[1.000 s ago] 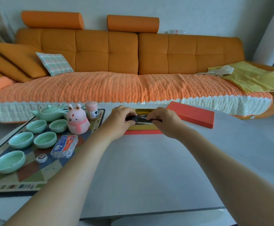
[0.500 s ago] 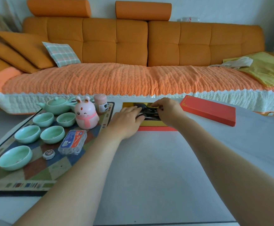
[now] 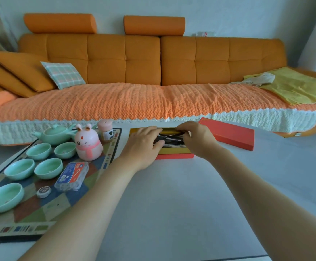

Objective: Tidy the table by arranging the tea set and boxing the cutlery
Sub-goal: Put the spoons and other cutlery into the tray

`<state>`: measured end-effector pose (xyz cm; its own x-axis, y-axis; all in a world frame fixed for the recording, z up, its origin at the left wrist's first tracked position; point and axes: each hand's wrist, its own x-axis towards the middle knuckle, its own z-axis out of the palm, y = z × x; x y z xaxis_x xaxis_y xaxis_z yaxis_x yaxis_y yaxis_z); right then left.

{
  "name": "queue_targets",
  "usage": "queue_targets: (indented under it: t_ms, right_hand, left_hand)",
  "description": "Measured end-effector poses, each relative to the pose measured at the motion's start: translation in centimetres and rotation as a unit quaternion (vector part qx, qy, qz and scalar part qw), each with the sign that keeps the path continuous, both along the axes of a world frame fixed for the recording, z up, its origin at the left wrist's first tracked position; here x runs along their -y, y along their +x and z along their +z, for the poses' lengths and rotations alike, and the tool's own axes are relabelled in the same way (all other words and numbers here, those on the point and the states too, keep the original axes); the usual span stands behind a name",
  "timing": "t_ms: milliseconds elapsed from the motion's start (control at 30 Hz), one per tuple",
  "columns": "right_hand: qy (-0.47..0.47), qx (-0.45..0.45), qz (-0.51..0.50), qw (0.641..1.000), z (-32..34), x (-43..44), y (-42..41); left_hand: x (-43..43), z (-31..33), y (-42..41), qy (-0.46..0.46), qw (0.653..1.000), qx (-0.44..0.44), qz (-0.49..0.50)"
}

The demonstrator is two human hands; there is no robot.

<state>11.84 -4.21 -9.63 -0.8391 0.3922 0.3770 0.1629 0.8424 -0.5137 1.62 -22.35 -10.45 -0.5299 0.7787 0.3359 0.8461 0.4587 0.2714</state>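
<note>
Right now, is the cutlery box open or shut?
Open: lid lies apart to the right; cutlery shows inside, between the left hand and right hand.

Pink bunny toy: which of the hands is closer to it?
Left. The left hand sits just right of the pink bunny toy, on the cutlery in the open box. The right hand pinches the cutlery farther right, nearer the red lid.

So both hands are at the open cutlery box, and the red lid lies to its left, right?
No. The head view shows the red lid to the right of the cutlery box; left hand and right hand are at it.
</note>
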Motion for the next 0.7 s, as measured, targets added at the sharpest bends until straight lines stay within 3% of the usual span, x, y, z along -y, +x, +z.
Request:
queue_targets:
  t_ms: [200,400,533,700]
  right_hand:
    - [0.016,0.033,-0.080,0.996,-0.4,-4.8,3.5]
    - [0.018,0.112,-0.229,0.967,-1.9,-10.6,7.4]
    - [0.035,0.165,-0.279,0.945,-3.0,-12.9,8.5]
    - [-0.030,0.195,-0.286,0.938,-3.8,-14.8,9.3]
  left_hand:
    - [-5.2,1.5,3.0,-0.021,0.999,-0.017,-0.034]
    - [-14.7,2.4,4.2,-0.055,0.997,-0.022,-0.045]
    - [-19.7,1.6,4.1,-0.165,0.986,-0.020,-0.002]
    - [-22.5,0.3,3.3,-0.279,0.957,0.017,0.072]
